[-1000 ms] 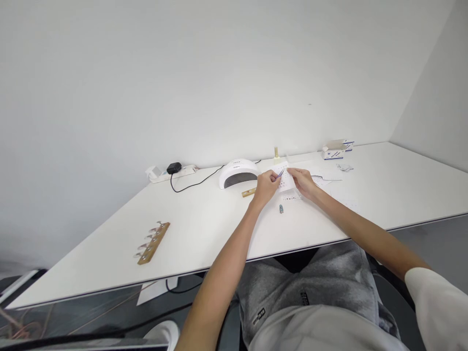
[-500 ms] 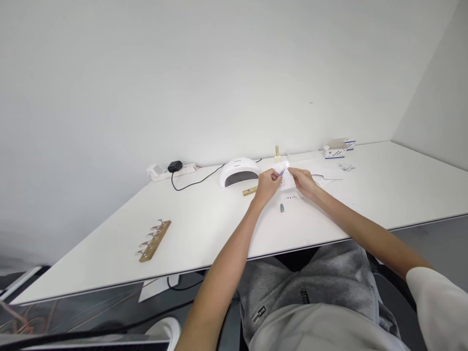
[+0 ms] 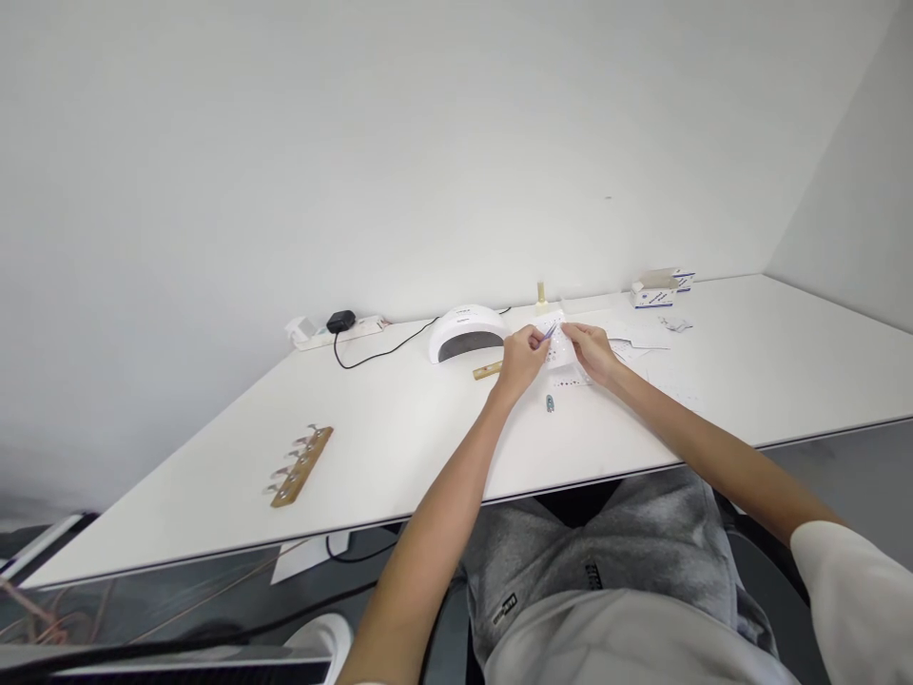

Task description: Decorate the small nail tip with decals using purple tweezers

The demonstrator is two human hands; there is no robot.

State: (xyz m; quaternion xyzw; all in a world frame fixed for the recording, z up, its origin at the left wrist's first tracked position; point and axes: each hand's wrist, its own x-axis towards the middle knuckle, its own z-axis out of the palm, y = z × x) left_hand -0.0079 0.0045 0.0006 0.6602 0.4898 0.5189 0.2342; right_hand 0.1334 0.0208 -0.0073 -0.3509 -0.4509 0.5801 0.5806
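My left hand (image 3: 525, 355) is closed on purple tweezers (image 3: 549, 333), whose tips point up and to the right over a white sticker sheet (image 3: 561, 351). At the sheet's right edge, my right hand (image 3: 586, 348) pinches it. Small dark marks show on the sheet. Below it lies another patterned sheet (image 3: 569, 381). A small teal nail-shaped piece (image 3: 550, 403) rests on the white table in front of the hands.
A white lamp (image 3: 467, 333) and a short wooden stick (image 3: 487, 370) are left of my hands. Farther left lie a wooden rack (image 3: 303, 466) and a black plug (image 3: 340, 322). Small boxes (image 3: 654, 291) stand back right; a bottle (image 3: 541, 293) stands behind.
The sheet between my hands has tilted slightly, and more of the patterned sheet beneath shows. Both hands stay in nearly the same place.
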